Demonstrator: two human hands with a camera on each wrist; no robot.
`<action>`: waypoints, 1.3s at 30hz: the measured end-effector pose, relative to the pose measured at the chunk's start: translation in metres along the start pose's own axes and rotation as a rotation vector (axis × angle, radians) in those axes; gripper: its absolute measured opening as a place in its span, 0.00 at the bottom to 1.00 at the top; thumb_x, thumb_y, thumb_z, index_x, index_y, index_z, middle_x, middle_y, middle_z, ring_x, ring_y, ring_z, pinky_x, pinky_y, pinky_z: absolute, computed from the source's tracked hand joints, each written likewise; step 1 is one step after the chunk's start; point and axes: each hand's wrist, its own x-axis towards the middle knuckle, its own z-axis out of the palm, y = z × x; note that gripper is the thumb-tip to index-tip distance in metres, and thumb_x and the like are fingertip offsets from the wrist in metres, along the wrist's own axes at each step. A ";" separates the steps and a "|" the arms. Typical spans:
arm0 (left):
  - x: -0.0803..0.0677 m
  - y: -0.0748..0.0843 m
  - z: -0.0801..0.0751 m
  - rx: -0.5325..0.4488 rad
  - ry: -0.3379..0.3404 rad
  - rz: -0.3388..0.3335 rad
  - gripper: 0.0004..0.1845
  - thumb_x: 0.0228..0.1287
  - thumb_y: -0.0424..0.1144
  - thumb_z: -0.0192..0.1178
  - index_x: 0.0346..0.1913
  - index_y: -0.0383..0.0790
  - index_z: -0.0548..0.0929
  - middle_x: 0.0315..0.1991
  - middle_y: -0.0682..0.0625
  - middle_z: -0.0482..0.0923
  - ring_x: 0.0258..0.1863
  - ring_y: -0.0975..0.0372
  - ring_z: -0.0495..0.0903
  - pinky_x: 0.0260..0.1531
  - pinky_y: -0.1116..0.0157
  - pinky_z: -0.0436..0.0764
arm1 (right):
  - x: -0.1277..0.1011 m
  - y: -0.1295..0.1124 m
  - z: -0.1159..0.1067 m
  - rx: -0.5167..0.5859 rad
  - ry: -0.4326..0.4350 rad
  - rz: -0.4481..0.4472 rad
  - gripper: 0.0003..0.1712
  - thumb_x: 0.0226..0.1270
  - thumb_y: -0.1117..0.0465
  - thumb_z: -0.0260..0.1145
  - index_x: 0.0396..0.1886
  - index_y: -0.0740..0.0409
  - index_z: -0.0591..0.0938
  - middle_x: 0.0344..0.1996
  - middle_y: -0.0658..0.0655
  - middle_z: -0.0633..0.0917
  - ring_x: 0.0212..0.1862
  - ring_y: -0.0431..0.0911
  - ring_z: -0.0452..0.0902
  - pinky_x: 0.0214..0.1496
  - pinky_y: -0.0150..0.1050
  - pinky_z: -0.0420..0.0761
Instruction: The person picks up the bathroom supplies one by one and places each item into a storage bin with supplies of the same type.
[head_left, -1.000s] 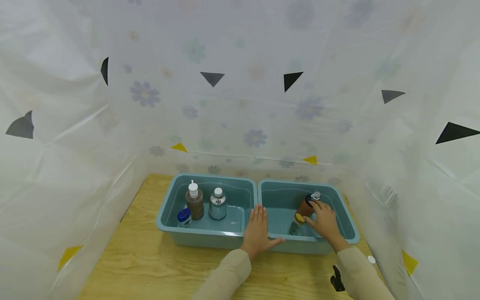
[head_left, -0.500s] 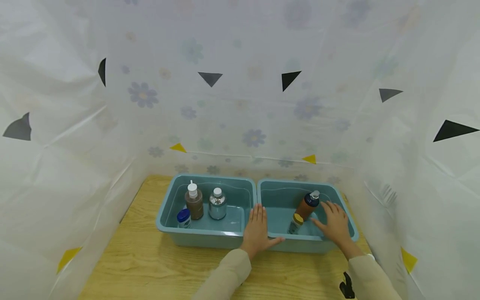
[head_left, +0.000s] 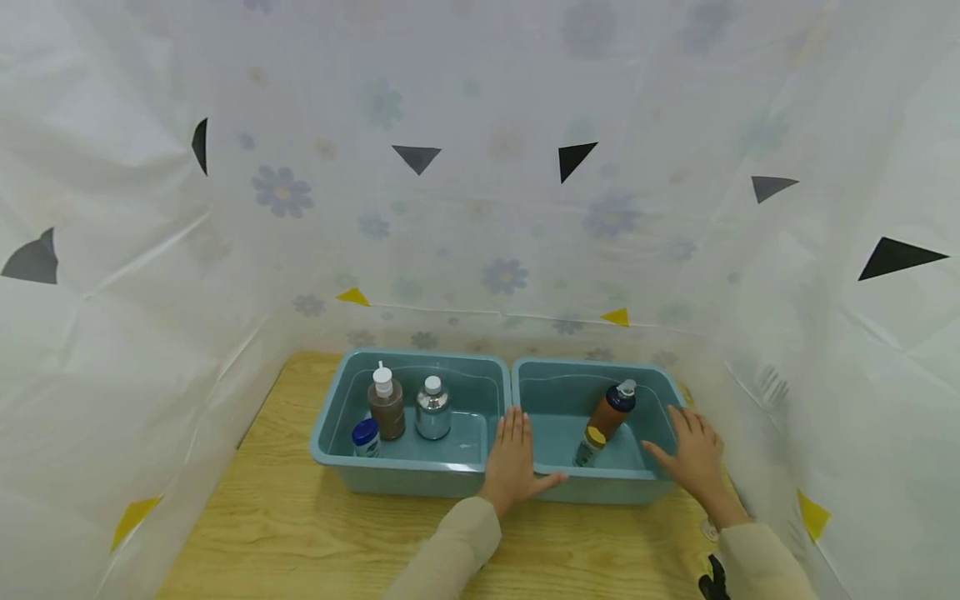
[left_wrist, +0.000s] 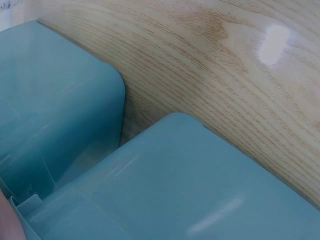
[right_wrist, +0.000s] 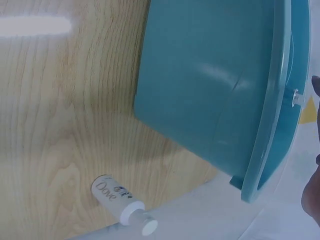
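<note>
Let go of the brown bottle (head_left: 609,407), now leaning inside the right tub (head_left: 558,482); right hand (head_left: 696,460) withdrawn, fingers spread wide, empty, over that tub's right rim; left hand (head_left: 513,461) flat, holding nothing, on its left rim.

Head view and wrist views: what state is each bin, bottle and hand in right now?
Left bin: upright, holds three standing bottles.
Right bin: upright, holds two leaning bottles.
Pump bottle: upright.
Silver bottle: upright, capped.
Blue-capped bottle: upright.
Brown bottle: tilted.
Yellow-capped bottle: tilted.
Dove bottle: lying on the table.
Left hand: flat on the bin rims.
Right hand: open, holding nothing.
</note>
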 end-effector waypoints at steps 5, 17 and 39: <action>0.000 0.000 -0.001 -0.003 -0.007 -0.002 0.59 0.50 0.80 0.36 0.71 0.32 0.54 0.72 0.38 0.51 0.73 0.50 0.48 0.70 0.57 0.54 | -0.005 0.007 -0.004 0.021 -0.002 0.026 0.45 0.48 0.49 0.72 0.60 0.71 0.67 0.57 0.75 0.67 0.56 0.69 0.59 0.47 0.69 0.58; -0.001 0.000 -0.005 -0.029 -0.033 -0.006 0.59 0.50 0.80 0.37 0.71 0.32 0.52 0.73 0.38 0.49 0.74 0.51 0.46 0.71 0.57 0.53 | -0.023 0.021 -0.010 0.016 0.021 0.100 0.47 0.49 0.45 0.71 0.61 0.72 0.65 0.57 0.78 0.65 0.57 0.73 0.56 0.49 0.72 0.56; -0.001 0.000 -0.005 -0.033 -0.043 -0.010 0.60 0.49 0.81 0.36 0.71 0.32 0.52 0.73 0.38 0.49 0.74 0.50 0.45 0.71 0.57 0.53 | -0.057 0.046 -0.016 0.046 0.010 0.284 0.51 0.50 0.44 0.69 0.64 0.72 0.59 0.59 0.81 0.61 0.58 0.76 0.55 0.50 0.73 0.55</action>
